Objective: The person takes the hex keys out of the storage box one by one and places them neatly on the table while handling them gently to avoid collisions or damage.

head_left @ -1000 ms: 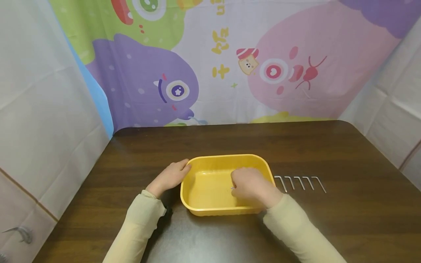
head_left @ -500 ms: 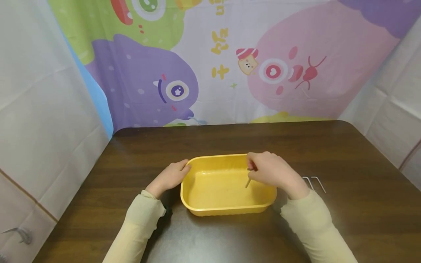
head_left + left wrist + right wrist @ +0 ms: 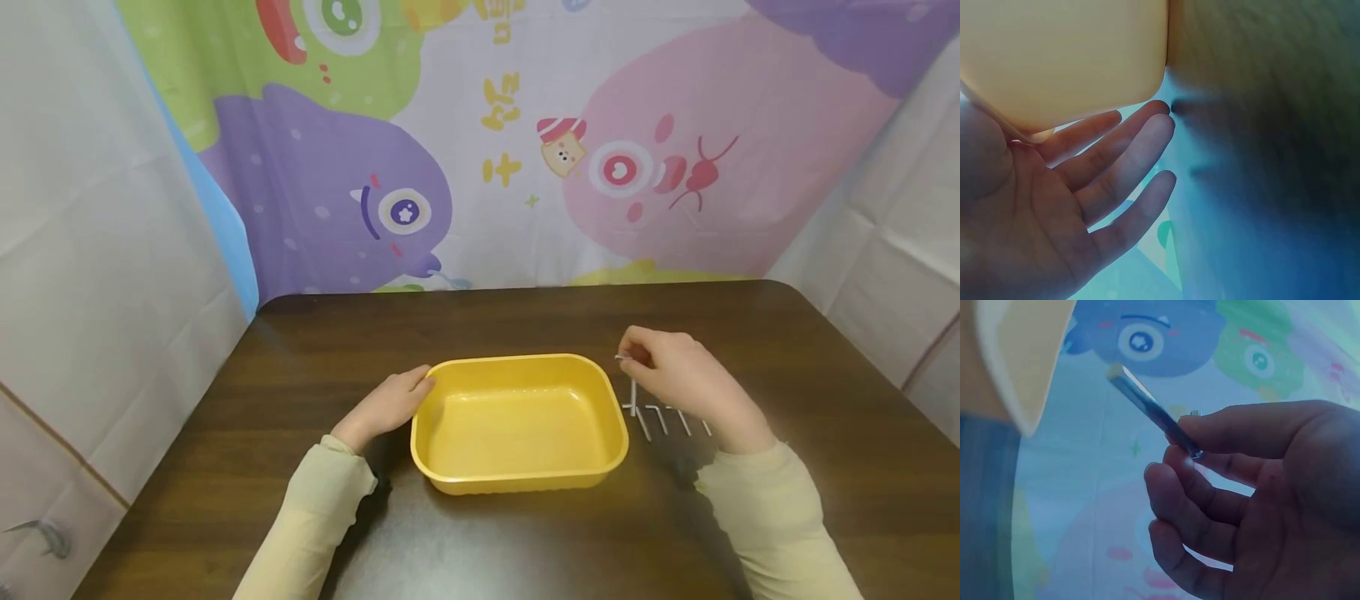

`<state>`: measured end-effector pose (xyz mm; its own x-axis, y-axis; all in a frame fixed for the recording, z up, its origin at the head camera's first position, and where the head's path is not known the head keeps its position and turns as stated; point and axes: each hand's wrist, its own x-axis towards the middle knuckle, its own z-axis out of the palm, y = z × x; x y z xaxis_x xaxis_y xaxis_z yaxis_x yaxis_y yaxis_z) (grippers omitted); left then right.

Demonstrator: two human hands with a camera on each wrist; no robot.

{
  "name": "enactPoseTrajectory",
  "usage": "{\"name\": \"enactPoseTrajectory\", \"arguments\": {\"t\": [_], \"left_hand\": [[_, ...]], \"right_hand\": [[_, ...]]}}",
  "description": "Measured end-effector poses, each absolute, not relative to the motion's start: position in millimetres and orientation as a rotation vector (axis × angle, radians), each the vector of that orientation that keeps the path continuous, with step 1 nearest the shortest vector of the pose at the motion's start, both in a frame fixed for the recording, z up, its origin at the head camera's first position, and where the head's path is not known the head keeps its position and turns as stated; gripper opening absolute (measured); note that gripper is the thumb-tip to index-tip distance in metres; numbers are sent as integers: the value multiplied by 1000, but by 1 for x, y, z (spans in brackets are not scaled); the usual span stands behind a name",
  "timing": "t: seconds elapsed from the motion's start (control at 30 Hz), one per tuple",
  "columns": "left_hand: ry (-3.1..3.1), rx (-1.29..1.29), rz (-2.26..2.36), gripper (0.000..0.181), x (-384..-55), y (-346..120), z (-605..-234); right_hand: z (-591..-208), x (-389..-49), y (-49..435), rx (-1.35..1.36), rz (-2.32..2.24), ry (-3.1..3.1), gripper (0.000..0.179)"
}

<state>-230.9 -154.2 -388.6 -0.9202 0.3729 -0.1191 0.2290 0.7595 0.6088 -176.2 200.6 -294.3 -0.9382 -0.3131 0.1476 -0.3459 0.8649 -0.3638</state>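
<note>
In the head view, my left hand [image 3: 386,408] rests at the far left corner of a yellow plastic basin [image 3: 517,482], thumb over the rim. The left wrist view shows the other fingers [image 3: 1129,169] loosely extended along the outside of the basin wall [image 3: 1079,56]. To the right of the basin, my right hand [image 3: 686,375] pinches an L-shaped Allen key [image 3: 633,396] between thumb and index finger. Its long arm points down, just above a row of Allen keys [image 3: 660,419] on the table. In the right wrist view, the key's faceted shaft [image 3: 1154,409] sticks out past the fingertips.
The dark wooden table [image 3: 480,542] carries the basin and the row of several keys, partly hidden by my right wrist. A cartoon-printed cloth [image 3: 510,225] hangs behind the table's far edge. Pale cloth panels [image 3: 97,250] stand on both sides.
My right hand has moved out of the basin to the right with the Allen key, and is now over the row of keys. The left hand stays at the basin's corner.
</note>
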Motion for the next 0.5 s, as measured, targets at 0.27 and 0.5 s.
{"name": "enactPoseTrajectory", "arguments": {"t": [0.27, 0.5], "left_hand": [[2732, 482, 897, 41, -233, -153, -390], [2735, 483, 882, 49, -232, -152, -389]], "right_hand": [[-305, -180, 250, 487, 577, -2985, 6], [-319, -185, 295, 367, 630, -3101, 10]]}}
